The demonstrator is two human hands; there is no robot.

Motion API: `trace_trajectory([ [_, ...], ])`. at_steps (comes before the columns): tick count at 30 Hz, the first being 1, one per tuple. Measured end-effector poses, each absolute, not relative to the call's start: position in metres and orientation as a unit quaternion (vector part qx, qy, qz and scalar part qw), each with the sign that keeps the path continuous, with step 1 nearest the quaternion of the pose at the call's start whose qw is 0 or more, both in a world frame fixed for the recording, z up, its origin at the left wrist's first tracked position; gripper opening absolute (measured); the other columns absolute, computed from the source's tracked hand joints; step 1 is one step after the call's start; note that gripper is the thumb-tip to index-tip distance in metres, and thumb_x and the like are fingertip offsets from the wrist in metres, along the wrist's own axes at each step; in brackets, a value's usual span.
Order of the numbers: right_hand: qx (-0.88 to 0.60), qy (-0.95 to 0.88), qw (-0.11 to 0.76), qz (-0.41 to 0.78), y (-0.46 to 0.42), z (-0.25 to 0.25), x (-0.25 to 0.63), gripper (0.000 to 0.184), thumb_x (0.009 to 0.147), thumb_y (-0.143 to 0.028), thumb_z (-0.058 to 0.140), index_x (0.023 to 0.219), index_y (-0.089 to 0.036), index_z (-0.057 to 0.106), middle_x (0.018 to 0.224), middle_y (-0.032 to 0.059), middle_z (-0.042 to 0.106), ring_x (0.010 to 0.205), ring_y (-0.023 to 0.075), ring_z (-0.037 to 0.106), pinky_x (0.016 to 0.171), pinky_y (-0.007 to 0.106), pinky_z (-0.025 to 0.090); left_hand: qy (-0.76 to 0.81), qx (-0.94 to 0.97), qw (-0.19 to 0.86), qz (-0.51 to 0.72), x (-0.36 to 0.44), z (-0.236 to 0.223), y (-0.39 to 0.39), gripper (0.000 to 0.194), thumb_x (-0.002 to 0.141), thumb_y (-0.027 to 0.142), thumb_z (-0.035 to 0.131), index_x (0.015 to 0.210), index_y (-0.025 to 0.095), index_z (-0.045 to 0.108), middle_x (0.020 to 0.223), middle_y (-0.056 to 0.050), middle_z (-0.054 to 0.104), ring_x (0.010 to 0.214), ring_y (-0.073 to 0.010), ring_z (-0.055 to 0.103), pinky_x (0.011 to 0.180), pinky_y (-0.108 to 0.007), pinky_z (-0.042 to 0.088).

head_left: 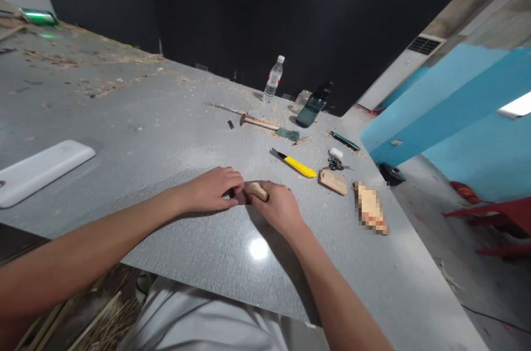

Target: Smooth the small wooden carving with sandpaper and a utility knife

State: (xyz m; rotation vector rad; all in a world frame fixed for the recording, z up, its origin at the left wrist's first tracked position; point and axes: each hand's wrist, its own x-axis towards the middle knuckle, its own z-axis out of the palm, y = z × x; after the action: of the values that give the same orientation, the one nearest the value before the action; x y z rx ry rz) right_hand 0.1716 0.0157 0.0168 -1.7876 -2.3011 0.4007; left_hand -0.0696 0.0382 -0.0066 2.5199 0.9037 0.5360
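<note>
Held in my right hand (pixel 280 204) is a small, pale, rounded piece of wood (pixel 258 191), fingers closed round it low over the grey table. Under and beside the wood lies a reddish-brown flat strip (pixel 240 198), which looks like sandpaper. My left hand (pixel 222 188) is closed at the strip's left end, thumb and fingers curled on it. The hands cover most of the strip. Ahead and to the right are a yellow utility knife (pixel 299 166) and a wooden block (pixel 332 182).
Farther back stand a water bottle (pixel 274 81) and a dark bottle (pixel 313 108), with a hammer (pixel 260 122) before them. A green-black knife (pixel 345 141), keys (pixel 335 163) and a blurred-out piece (pixel 370 208) are rightward. A white case (pixel 47 171) lies left. Wood shavings (pixel 112 85) litter the table.
</note>
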Motion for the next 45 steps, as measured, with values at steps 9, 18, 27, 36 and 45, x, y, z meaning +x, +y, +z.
trace_trajectory([
  [9, -0.579, -0.796, 0.095, 0.149, 0.01, 0.022, 0.169, 0.02, 0.094, -0.033, 0.067, 0.108, -0.032, 0.082, 0.106, 0.0022, 0.083, 0.095, 0.0194, 0.072, 0.077, 0.027, 0.041, 0.321, 0.9, 0.213, 0.205, -0.071, -0.009, 0.039, 0.009, 0.094, 0.027, 0.066, 0.093, 0.022, 0.058, 0.094, -0.002, 0.067, 0.093, -0.0224, 0.059, 0.084, -0.037, 0.042],
  [18, -0.662, -0.739, 0.083, 0.096, 0.02, 0.02, 0.182, 0.025, 0.098, -0.036, 0.063, 0.1, -0.018, 0.08, 0.094, 0.015, 0.08, 0.081, 0.0255, 0.07, 0.068, 0.032, 0.036, 0.304, 0.909, 0.205, 0.197, -0.073, -0.012, 0.04, 0.005, 0.093, 0.02, 0.066, 0.096, 0.022, 0.063, 0.101, -0.003, 0.071, 0.1, -0.0234, 0.061, 0.089, -0.038, 0.041],
  [27, -0.645, -0.752, 0.089, 0.106, 0.017, 0.016, 0.172, 0.025, 0.099, -0.037, 0.06, 0.1, -0.02, 0.079, 0.094, 0.0124, 0.08, 0.082, 0.0243, 0.069, 0.069, 0.031, 0.037, 0.305, 0.914, 0.189, 0.189, -0.074, -0.013, 0.041, 0.004, 0.095, 0.024, 0.069, 0.097, 0.022, 0.066, 0.104, -0.004, 0.072, 0.101, -0.0245, 0.062, 0.09, -0.039, 0.041],
  [36, -0.577, -0.802, 0.087, 0.127, 0.008, 0.015, 0.156, 0.018, 0.095, -0.035, 0.066, 0.105, -0.029, 0.079, 0.103, 0.003, 0.082, 0.096, 0.021, 0.071, 0.08, 0.028, 0.04, 0.297, 0.914, 0.2, 0.191, -0.074, -0.01, 0.04, 0.005, 0.098, 0.025, 0.068, 0.096, 0.022, 0.066, 0.101, -0.003, 0.071, 0.1, -0.0234, 0.064, 0.092, -0.039, 0.043],
  [45, -0.657, -0.744, 0.087, 0.088, 0.019, 0.011, 0.184, 0.027, 0.101, -0.037, 0.059, 0.103, -0.017, 0.076, 0.093, 0.0148, 0.08, 0.076, 0.0238, 0.067, 0.065, 0.032, 0.028, 0.309, 0.913, 0.197, 0.178, -0.073, -0.009, 0.04, 0.004, 0.095, 0.02, 0.069, 0.097, 0.021, 0.066, 0.106, -0.005, 0.072, 0.104, -0.0246, 0.063, 0.094, -0.039, 0.044],
])
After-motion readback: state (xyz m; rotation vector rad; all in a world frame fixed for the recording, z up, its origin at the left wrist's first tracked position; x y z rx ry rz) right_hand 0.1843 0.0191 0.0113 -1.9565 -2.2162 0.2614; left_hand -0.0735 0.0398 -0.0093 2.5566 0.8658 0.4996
